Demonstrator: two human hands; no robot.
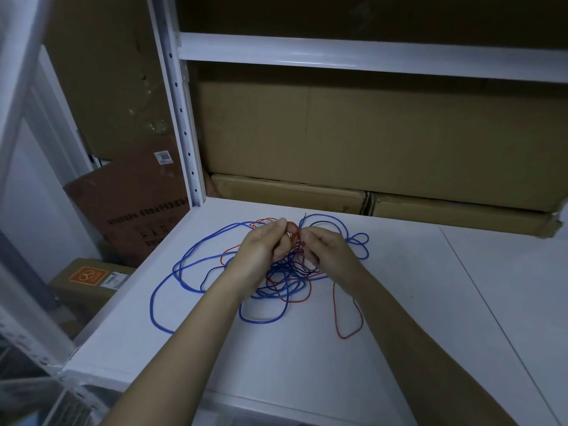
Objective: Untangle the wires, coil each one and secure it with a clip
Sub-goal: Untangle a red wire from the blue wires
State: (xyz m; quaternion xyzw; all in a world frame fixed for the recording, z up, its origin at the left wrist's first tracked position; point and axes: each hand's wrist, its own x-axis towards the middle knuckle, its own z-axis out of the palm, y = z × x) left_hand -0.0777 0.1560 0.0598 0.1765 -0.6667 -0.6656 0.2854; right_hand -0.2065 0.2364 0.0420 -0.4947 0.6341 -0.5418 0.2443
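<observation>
A white metal shelving frame (181, 118) with a perforated upright stands at the rear left, and a horizontal beam (368, 53) crosses above. Large cardboard boxes (368, 133) fill the space behind the work surface; flatter boxes (289, 192) lie beneath them. A darker brown carton (135, 195) with a white label leans at the left, and a smaller box (89, 281) with an orange sticker sits lower down.

The white tabletop (430, 302) carries the tangle of wires. The blue wire (172, 281) spreads in wide loops to the left and forms smaller loops at the right of the hands. The red wire (347, 335) runs through the centre of the tangle, with one long loop extending toward the near right. A thin darker wire (206, 278) is interlaced with both; its exact path through the knot cannot be traced.

Both forearms reach in from the near edge. The left hand (264, 244) has its fingers curled and pinches red wire at the top of the tangle. The right hand (325, 244) faces it, fingers curled, pinching strands at the same knot. The fingertips of the two hands are nearly touching, raised just above the tabletop.
</observation>
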